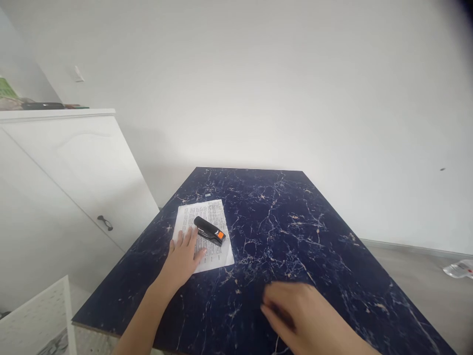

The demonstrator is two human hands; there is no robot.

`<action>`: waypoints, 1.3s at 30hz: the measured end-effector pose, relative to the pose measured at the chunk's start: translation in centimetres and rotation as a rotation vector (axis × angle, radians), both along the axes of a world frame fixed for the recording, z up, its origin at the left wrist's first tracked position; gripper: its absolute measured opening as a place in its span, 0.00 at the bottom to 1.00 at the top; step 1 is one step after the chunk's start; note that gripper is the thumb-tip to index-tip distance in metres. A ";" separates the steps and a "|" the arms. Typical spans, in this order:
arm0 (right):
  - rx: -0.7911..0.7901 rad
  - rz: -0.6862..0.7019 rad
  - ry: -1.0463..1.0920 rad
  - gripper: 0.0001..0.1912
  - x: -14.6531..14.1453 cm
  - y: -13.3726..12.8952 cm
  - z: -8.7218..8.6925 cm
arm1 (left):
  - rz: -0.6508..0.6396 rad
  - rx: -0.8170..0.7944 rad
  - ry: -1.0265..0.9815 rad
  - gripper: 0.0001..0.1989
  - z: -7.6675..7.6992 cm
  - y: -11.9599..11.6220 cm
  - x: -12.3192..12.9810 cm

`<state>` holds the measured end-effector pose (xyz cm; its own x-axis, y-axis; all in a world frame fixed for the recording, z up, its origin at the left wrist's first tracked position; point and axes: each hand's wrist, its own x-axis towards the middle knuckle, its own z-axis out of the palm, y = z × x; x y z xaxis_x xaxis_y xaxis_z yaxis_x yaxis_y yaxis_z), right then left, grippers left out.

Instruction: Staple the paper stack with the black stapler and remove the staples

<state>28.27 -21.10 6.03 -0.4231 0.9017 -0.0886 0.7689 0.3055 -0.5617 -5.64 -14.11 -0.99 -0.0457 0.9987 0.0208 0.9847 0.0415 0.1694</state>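
My left hand [184, 257] lies on a printed sheet of paper [216, 261], palm down with the fingers spread. Its fingertips are close to a black stapler [210, 230] with an orange patch at one end, which rests slantwise on the sheet. Apart from these, my right hand [290, 308] is over the near part of the table. Its fingers curl in toward the thumb and are blurred; what they hold, if anything, does not show.
The dark blue marble-patterned table [281, 231] reaches back to a white wall [281, 88]. A tiny pale piece [207, 195] lies beyond the paper. At left stands a white cabinet [74, 167] with a dark handle [105, 223]. A clear plastic packet [459, 269] is on the floor at right.
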 end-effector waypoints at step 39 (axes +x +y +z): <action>0.345 0.261 0.323 0.21 -3.4 17.8 -2.8 | -0.118 0.261 -1.106 0.13 4.3 10.9 5.8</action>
